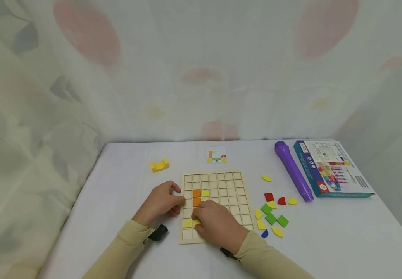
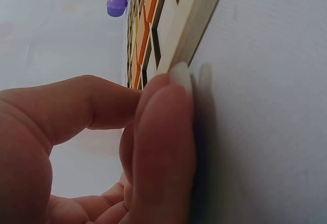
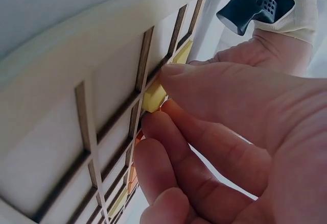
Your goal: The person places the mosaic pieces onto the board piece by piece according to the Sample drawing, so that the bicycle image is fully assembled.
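Note:
A wooden grid board point(image 1: 224, 200) lies on the table. My left hand point(image 1: 160, 203) is at its left edge, where thumb and index finger hold the board's rim. Over the lower left cells, my right hand point(image 1: 218, 224) pinches a small yellow tile point(image 3: 153, 97) at a cell; the fingers partly hide its shape. Beside it sits a yellow square tile point(image 1: 187, 223). Farther up are an orange tile point(image 1: 196, 193) with more orange below it, partly covered by the right hand, and another yellow tile point(image 1: 205, 193).
Loose green tiles point(image 1: 271, 219), red tiles point(image 1: 269, 197), yellow pieces and a blue piece point(image 1: 264, 233) lie right of the board. A pattern card point(image 1: 216, 154) and a yellow holder point(image 1: 159, 165) stand behind it. At right are a purple tube point(image 1: 293, 170) and a box point(image 1: 333, 168).

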{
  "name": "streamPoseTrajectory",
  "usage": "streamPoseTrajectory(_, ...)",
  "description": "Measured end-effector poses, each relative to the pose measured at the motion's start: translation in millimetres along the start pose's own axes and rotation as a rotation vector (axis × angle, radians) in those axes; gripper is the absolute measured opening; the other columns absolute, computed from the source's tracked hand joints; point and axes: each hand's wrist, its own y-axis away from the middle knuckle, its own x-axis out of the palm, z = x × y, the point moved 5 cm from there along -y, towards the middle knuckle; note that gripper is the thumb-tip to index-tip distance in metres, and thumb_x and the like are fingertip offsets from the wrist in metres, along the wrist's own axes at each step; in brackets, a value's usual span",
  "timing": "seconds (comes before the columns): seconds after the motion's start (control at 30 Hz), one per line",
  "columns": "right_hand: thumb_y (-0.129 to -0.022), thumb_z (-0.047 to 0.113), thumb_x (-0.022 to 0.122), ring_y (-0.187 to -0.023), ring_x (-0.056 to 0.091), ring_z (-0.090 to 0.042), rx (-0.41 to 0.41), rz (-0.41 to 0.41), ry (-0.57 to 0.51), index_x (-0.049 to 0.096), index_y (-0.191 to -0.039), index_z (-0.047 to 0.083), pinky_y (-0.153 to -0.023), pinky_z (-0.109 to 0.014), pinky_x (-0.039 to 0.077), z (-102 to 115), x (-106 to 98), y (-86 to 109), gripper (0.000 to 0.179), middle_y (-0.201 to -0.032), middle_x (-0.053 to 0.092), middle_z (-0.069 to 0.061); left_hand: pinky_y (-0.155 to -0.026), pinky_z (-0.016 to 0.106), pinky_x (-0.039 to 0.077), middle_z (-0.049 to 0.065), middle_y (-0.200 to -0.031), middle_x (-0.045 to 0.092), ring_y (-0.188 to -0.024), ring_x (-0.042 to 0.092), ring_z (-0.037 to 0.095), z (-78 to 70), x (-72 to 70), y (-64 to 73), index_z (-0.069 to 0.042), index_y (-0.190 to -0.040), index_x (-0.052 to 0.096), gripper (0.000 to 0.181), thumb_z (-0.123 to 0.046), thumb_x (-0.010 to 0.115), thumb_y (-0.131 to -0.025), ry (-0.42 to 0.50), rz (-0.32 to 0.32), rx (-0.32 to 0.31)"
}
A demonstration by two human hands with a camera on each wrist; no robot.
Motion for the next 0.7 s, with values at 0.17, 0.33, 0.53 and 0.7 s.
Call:
streamPoseTrajectory(0.17,-0.089,0.016,0.084,-0.083,0.059,-0.005,-0.001,0.008,0.003,0.082,-0.1,0.017,-0.074,-0.02,0.053,0.8,-0.2,-0.3,0.012,-0.091,0.07,0.009,-0.06,0.032,0.06,0.009,-0.074,0.073,-0.058,0.072,0.019,0.2,0.3,-0.3,-0.008,-0.116,0.063,0.035,-0.02,0.079,-0.088,-0.004,-0.002,-0.003)
streamPoseTrajectory(0.33,-0.088,0.014,0.084,-0.084,0.06,-0.006,-0.002,0.013,0.008,0.082,-0.101,0.017,-0.074,-0.02,0.053,1.6,-0.3,-0.1,0.013,-0.091,0.07,0.009,-0.06,0.032,0.06,0.009,-0.073,0.074,-0.058,0.072,0.019,1.4,0.5,-1.5,-0.008,-0.116,0.063,0.036,-0.02,0.08,-0.087,-0.002,-0.002,-0.005)
streamPoseTrajectory(0.53,-0.088,0.013,0.084,-0.084,0.061,-0.005,-0.012,0.0,0.007,0.082,-0.101,0.017,-0.073,-0.02,0.054,1.3,0.5,0.0,0.014,-0.091,0.07,0.008,-0.06,0.032,0.061,0.009,-0.073,0.074,-0.059,0.072,0.02,0.9,-0.2,-1.8,-0.006,-0.117,0.062,0.036,-0.019,0.079,-0.087,0.009,0.008,-0.004)
streamPoseTrajectory(0.7,-0.089,0.013,0.083,-0.085,0.061,-0.006,-0.008,0.004,0.01,0.082,-0.102,0.017,-0.074,-0.02,0.054,0.4,1.2,-0.4,0.014,-0.091,0.07,0.008,-0.06,0.033,0.062,0.01,-0.073,0.074,-0.058,0.072,0.02,-0.4,-0.1,-1.1,-0.006,-0.118,0.061,0.036,-0.018,0.078,-0.088,0.015,0.012,-0.001)
